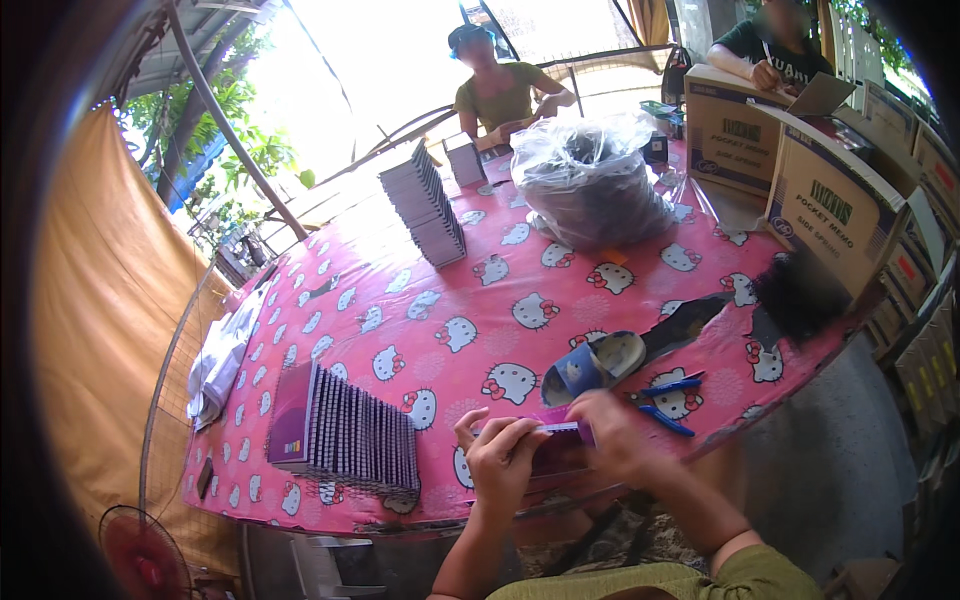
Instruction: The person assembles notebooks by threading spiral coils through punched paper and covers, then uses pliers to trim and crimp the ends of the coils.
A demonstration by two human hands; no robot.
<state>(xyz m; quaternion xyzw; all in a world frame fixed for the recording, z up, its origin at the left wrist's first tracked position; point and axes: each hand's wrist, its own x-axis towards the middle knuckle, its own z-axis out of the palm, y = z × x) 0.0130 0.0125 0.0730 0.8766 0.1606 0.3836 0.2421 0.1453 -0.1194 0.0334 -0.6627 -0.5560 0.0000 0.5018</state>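
Note:
At the near edge of the table, my left hand (500, 458) grips a small purple pocket notebook (560, 452), its fingers closed over the left end. My right hand (610, 438) is curled at the notebook's right end, somewhat blurred; what its fingers pinch is hidden. Just beyond the hands lies a blue and white slipper (592, 368). To the right of it rest cutting pliers (668, 404) with blue handles. A tall stack of spiral-bound notebooks (350, 432) with purple covers stands left of my left hand.
Another notebook stack (424, 205) and a clear plastic bag (590, 185) of dark material stand farther back. Cardboard boxes (830, 205) and a black bristly bundle (800, 298) are at right. Two people (505, 95) sit across; a fan (145, 555) stands lower left.

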